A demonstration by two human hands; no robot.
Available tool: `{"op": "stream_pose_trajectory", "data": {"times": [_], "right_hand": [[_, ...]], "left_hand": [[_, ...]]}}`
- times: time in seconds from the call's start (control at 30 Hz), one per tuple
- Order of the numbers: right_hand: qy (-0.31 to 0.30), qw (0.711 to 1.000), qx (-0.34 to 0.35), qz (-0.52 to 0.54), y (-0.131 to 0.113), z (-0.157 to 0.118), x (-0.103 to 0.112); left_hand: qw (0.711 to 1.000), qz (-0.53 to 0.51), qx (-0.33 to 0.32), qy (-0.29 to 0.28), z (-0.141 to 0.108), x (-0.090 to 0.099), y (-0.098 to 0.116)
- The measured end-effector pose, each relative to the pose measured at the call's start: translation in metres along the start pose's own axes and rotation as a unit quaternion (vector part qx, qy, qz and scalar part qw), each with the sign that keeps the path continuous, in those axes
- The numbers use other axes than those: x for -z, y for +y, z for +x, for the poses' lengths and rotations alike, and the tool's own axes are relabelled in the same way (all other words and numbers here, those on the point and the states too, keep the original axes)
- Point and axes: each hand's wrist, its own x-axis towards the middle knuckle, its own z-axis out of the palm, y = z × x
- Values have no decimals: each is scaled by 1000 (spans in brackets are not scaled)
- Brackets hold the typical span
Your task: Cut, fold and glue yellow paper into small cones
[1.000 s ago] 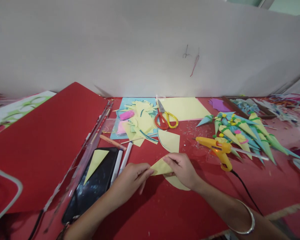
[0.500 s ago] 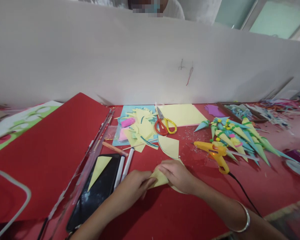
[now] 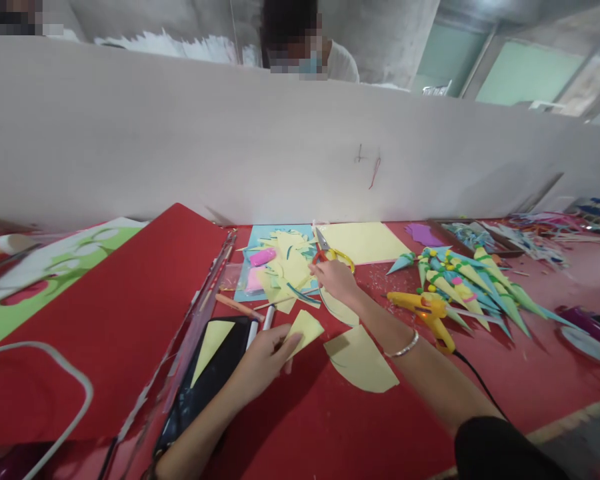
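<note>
My left hand (image 3: 270, 353) pinches a folded piece of pale yellow paper (image 3: 306, 327) between thumb and fingers, just above the red table. Farther forward, my right hand (image 3: 337, 281) has its curled fingers on the red handle of a pair of scissors (image 3: 343, 259), which lies with its blades pointing away from me. The hand covers much of that red loop; the other loop is yellow. Under my right forearm lies a loose yellow fan-shaped paper piece (image 3: 363, 360). Another cut yellow piece (image 3: 339, 308) is partly covered by my right hand and wrist.
Yellow scraps (image 3: 293, 263) lie on a blue sheet, near white markers (image 3: 269, 319). A black phone-like slab (image 3: 220, 373) bears a yellow triangle. At right are a yellow glue gun (image 3: 425, 307) and several paper cones (image 3: 460, 270). A white partition (image 3: 180, 133) stands behind.
My right hand has let go of the yellow paper and moved forward to the scissors. The left hand keeps the folded piece, now raised slightly. The fan-shaped piece is uncovered. My view has tilted up.
</note>
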Motion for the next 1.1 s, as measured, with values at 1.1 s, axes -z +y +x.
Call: {"op": "stream_pose_trajectory", "data": {"times": [1.1], "right_hand": [[102, 943, -175, 265, 21, 13, 20]], "left_hand": [[996, -79, -20, 35, 8, 8, -2]]}}
